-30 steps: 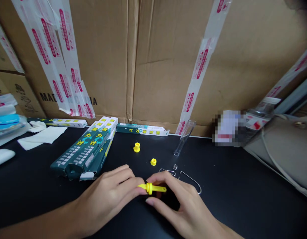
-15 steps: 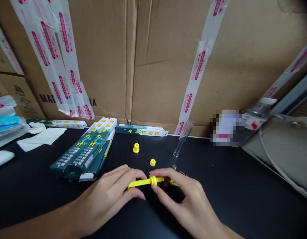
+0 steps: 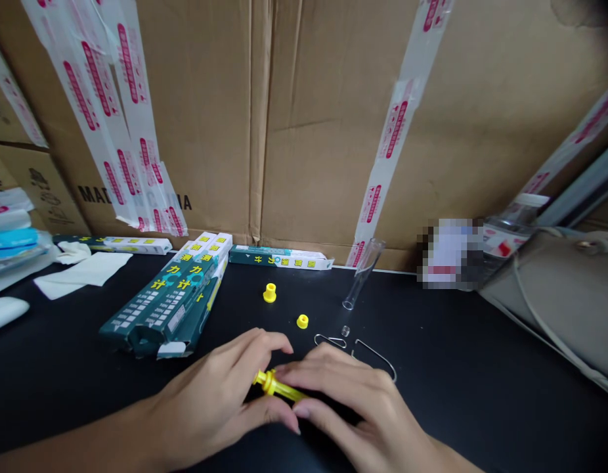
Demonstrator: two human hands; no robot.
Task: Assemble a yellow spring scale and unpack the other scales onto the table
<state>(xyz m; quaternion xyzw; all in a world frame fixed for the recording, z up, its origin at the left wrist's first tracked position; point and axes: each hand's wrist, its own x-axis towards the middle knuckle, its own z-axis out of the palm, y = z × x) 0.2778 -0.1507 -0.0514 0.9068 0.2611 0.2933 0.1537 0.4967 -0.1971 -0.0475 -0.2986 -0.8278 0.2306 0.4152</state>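
Where the hands meet: just right of the near end of the green boxes, low on the black table.
Yellow rod: lies slanted between both hands, right of the boxes' near end; a collar sits near its left tip; its right part is hidden under fingers.
Left hand: closed on the rod's collared end, thumb below, fingers curled over.
Right hand: palm down, fingers folded over the rod's other end, gripping it.
Yellow cap: right of the boxes' middle, standing alone.
Yellow ring: farther right of the boxes, nearer the hands than the cap.
Wire hooks: right of the boxes past the ring, flat on the table; a small spring lies just beside them.
Glass tube: well right of the boxes, leaning on the cardboard wall.
White paper: left of the boxes' far end.
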